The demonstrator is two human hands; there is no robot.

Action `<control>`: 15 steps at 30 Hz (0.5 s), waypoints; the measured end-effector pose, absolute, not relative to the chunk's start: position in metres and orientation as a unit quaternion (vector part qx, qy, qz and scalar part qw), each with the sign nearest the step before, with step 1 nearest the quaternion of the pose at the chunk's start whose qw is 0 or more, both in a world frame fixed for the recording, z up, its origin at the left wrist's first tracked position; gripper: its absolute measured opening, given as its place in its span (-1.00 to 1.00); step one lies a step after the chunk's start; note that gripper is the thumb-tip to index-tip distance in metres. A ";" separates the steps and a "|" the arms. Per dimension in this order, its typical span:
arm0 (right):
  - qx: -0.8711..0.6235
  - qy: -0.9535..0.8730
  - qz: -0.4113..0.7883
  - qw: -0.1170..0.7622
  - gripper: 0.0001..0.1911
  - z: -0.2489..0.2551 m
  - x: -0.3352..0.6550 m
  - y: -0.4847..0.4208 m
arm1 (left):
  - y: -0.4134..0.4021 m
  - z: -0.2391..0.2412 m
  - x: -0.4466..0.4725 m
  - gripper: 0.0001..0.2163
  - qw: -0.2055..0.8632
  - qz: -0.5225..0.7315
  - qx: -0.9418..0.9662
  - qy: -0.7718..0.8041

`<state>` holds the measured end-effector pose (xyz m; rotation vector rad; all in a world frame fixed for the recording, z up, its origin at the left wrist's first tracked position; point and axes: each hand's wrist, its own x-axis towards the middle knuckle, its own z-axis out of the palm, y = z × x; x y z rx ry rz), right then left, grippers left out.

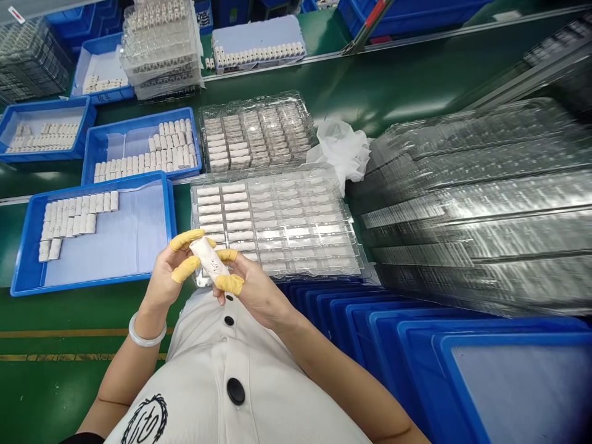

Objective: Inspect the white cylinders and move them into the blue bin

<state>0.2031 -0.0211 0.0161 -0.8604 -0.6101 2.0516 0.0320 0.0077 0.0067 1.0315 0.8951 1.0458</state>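
Observation:
Both hands hold one white cylindrical piece (209,259) with small dark markings, tilted in front of my chest. My left hand (173,265) grips its upper left end, with yellow finger covers on thumb and fingertip. At the lower right end, my right hand (245,280) pinches it, also with yellow finger covers. Just beyond the hands lies a clear plastic tray (272,277) with compartments; white pieces fill its left columns. To the left, a blue bin (124,253) lined with a pale sheet holds rows of similar white cylinders.
Behind are another filled clear tray (303,117), a blue bin (143,117) of cylinders and a crumpled white plastic bag (341,151). Stacked clear trays (485,209) rise at the right. Nested blue bins (462,330) stand by my right arm. A tall tray stack (160,55) is at the back.

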 end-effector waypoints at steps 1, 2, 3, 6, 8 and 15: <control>-0.322 -0.236 0.820 0.410 -0.62 0.015 0.203 -0.021 | 0.009 0.007 0.032 -0.69 0.655 0.463 0.449 0.394; -0.302 -0.229 0.828 0.413 -0.62 0.015 0.203 -0.020 | 0.009 0.007 0.031 -0.70 0.660 0.464 0.442 0.393; -0.285 -0.222 0.835 0.416 -0.61 0.014 0.203 -0.020 | 0.010 0.007 0.031 -0.70 0.667 0.464 0.434 0.390; -0.267 -0.211 0.844 0.414 -0.59 0.015 0.201 -0.019 | 0.011 0.007 0.029 -0.70 0.687 0.458 0.416 0.382; -0.270 -0.208 0.845 0.411 -0.59 0.016 0.200 -0.019 | 0.011 0.006 0.028 -0.70 0.690 0.455 0.413 0.382; -0.359 -0.279 0.808 0.374 -0.62 -0.008 0.210 -0.014 | 0.012 -0.003 0.026 -0.67 0.659 0.386 0.483 0.429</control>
